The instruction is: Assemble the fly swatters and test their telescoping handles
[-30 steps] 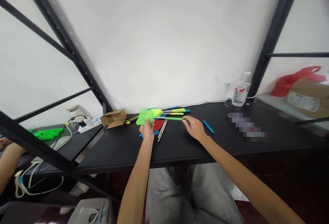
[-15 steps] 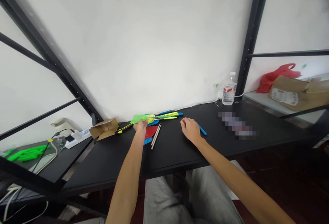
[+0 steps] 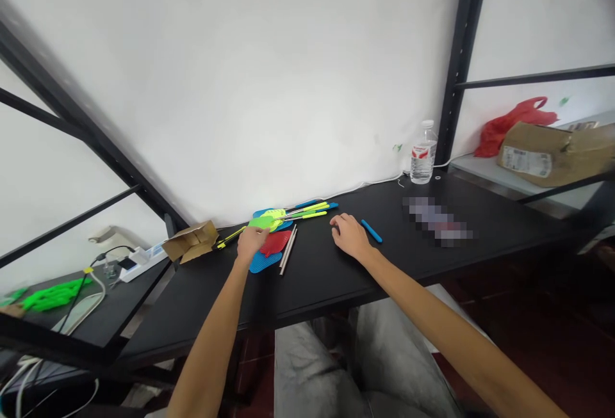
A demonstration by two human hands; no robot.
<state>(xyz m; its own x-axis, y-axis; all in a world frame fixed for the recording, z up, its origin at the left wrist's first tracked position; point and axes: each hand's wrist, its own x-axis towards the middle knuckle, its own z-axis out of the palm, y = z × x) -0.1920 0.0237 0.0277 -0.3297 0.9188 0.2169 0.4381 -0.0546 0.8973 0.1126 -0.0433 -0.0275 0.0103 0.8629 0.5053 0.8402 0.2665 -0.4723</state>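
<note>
Basically, left hand [image 3: 252, 242] is at the green swatter head [image 3: 261, 221], on the left of the swatter pile; can't tell if it's pinching or just touching. Right hand [image 3: 348, 235] half-curled over the tabletop [image 3: 394, 271], nothing visible in it, palm hidden. Blue handle [image 3: 371, 230] just beside it. Red swatter head [image 3: 275, 242] and thin rods [image 3: 287, 251] between the hands. Risks: swatters overlap, so a careless tug could drag neighbours; right wrist drifting outward could roll the handle; a low left-hand sweep could scatter the rods.
</note>
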